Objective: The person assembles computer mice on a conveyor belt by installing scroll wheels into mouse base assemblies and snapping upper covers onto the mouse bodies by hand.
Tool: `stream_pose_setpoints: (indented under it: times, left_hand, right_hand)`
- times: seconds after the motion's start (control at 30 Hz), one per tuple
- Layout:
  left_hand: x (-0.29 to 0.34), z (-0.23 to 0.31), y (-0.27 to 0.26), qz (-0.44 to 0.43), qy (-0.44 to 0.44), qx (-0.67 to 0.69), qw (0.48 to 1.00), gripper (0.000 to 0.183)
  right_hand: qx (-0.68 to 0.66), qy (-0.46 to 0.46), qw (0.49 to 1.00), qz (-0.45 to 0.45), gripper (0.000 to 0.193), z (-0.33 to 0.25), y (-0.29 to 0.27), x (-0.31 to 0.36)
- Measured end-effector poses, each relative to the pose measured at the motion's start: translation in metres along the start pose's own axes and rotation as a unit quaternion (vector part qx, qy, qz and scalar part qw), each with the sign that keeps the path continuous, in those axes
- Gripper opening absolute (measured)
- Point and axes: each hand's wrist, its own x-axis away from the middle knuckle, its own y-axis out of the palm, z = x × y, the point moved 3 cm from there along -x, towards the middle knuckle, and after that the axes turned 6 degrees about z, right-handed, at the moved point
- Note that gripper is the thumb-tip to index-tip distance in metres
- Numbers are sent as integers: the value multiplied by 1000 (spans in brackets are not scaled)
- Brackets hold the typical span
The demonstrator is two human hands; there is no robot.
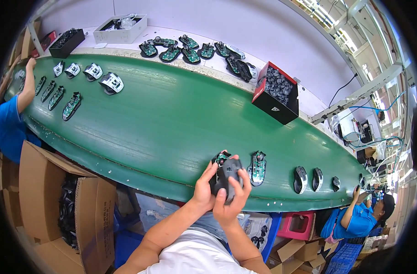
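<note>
Both hands are closed around a computer mouse above the near edge of the green conveyor belt point(172, 114). My left hand point(203, 187) grips its lower half point(221, 157), where some green circuit board shows at the top. Fingers of my right hand point(233, 194) wrap the dark top shell point(230, 170), which lies over that half. Whether the two parts are fully joined I cannot tell. Just right of my hands, an open mouse base with a green circuit board point(258, 169) rests on the belt.
Mouse shells point(111, 83) and board bases point(72, 106) line the belt's left; closed mice point(300, 179) sit right. A box of small dark parts point(278, 86) and board assemblies point(170, 53) stand along the far ledge. Cartons point(96, 219) flank me. Co-workers in blue point(356, 221) work at both ends.
</note>
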Motion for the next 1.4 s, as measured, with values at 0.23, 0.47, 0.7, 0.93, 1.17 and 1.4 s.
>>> stream_pose_setpoints:
  times: [0.23,0.47,0.7,0.93,1.17,1.4]
  left_hand:
    - [-3,5,-4,-64,-14,-13,998,52]
    - [0,32,-17,-144,-73,74,984,56]
    - [-1,34,-30,-90,-44,42,994,59]
    - [13,34,-37,-74,-27,19,997,54]
    - [16,37,-38,-57,-30,27,998,56]
    - [8,26,-20,-88,-59,-7,994,55]
  right_hand:
    - [-7,-55,998,-34,43,-4,-7,-5]
    - [57,-51,996,-48,16,97,-52,-169]
    - [238,54,958,-148,28,310,-37,-291]
    - [307,152,864,-369,70,368,44,-303]
    - [305,86,851,-418,33,358,77,-302]
    - [252,64,948,-186,25,335,-4,-324]
